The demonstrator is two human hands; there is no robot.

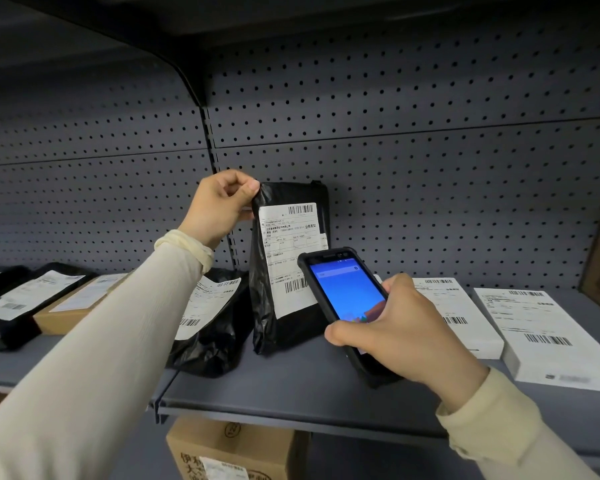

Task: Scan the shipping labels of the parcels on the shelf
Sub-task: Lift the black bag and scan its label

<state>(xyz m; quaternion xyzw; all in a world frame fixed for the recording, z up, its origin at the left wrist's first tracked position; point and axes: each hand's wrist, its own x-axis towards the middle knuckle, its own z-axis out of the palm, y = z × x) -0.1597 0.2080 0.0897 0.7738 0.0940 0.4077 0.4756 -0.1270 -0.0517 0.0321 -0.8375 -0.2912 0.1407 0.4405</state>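
A black plastic parcel [267, 306] stands upright on the grey shelf [291, 386], its white shipping label [288, 251] facing me. My left hand [222, 202] pinches the parcel's top left corner and holds it up. My right hand [402, 327] grips a black handheld scanner [343, 289] with a lit blue screen, just in front of the label's lower right part, covering a bit of it.
Another black bag with a label [208, 327] lies left of the upright parcel. Further left are a brown box [70, 306] and a black bag [11, 306]. Two white labelled boxes [465, 317], [548, 337] lie on the right. A cardboard box [236, 448] sits below.
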